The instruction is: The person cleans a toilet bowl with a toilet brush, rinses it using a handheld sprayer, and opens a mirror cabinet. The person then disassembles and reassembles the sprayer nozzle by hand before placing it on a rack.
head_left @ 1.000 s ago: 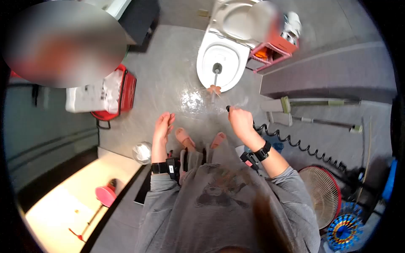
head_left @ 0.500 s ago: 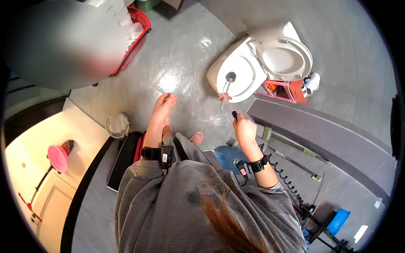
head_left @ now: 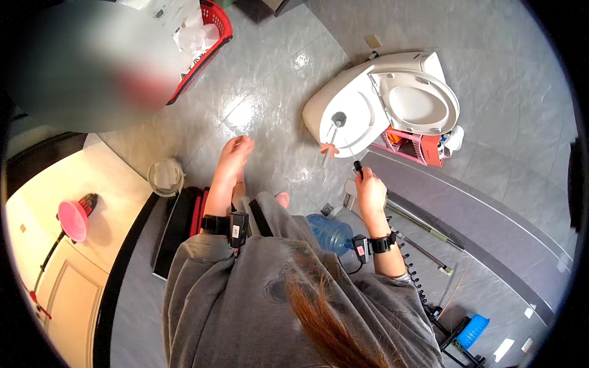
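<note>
My right hand (head_left: pixel 370 191) is closed round the black handle of a thin-shafted tool (head_left: pixel 358 166). Its narrow shaft points toward the bowl of the white toilet (head_left: pixel 318 110); the tip is hard to make out. A brush (head_left: pixel 338 119) with a grey round head lies in the bowl, its pale handle crossing the front rim. At that rim sits an orange star-shaped piece (head_left: pixel 329 150). My left hand (head_left: pixel 235 154) hovers over the floor left of the toilet, fingers curled loosely in, with nothing visible in them. The toilet lid (head_left: pixel 451 92) is raised.
A pink rack (head_left: pixel 419 147) with bottles stands beside the toilet. A blue water jug (head_left: pixel 331 235) is by my right leg. Poles (head_left: pixel 423 224) lie along the right wall. A red basket (head_left: pixel 211 55) with bags stands upper left, a small bin (head_left: pixel 165 176) at left.
My right hand has shifted slightly right and down with the black-handled tool. My left hand stays nearly in place. The view has moved a little.
</note>
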The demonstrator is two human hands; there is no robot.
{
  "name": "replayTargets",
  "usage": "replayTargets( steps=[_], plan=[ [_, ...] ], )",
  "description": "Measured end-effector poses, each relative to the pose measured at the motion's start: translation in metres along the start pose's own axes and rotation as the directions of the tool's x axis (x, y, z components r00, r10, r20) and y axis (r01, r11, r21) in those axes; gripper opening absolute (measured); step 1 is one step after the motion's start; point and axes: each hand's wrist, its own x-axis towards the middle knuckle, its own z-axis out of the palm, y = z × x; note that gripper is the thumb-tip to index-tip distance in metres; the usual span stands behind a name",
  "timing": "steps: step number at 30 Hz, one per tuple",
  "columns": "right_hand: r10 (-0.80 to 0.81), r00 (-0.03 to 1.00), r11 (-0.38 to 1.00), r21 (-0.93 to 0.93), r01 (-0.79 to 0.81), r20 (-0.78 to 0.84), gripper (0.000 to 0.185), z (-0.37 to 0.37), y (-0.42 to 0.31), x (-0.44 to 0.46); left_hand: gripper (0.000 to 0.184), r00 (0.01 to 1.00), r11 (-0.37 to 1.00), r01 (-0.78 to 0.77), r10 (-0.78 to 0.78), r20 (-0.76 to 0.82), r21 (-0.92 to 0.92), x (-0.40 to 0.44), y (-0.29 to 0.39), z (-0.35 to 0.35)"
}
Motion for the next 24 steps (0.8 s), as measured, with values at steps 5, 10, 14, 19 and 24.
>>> replayTargets(
  steps=[5, 10, 14, 19, 24],
  plan=[
    [0.048, 0.995, 0.999, -0.002, -0.049, -0.087, 0.015, -0.009, 0.013, 0.007, 0.051, 1.000, 0.999, 0.018, -0.018, -0.007, 0.031, -0.002, 0.007, 0.001],
    [0.062, 0.978, 0.998, 0.036, -0.056, -0.200, 0.015, -0.016, 0.025, 0.017, 0.050, 1.000, 1.000, 0.026, -0.026, -0.004, 0.017, 0.001, 0.005, 0.001],
    [0.083, 0.970, 0.996, -0.012, -0.088, -0.229, 0.015, -0.037, 0.032, 0.033, 0.049, 1.000, 1.000, 0.031, -0.031, 0.000, 0.002, 0.001, 0.002, 0.001],
    [0.072, 0.953, 0.994, -0.055, -0.092, -0.293, 0.014, -0.057, 0.039, 0.053, 0.048, 1.000, 1.000, 0.030, -0.030, -0.010, -0.006, 0.003, -0.002, -0.003],
    [0.031, 0.953, 0.995, -0.082, -0.059, -0.302, 0.014, -0.060, 0.039, 0.060, 0.049, 0.999, 0.999, 0.030, -0.031, -0.016, -0.017, 0.003, -0.001, -0.010]
  ],
)
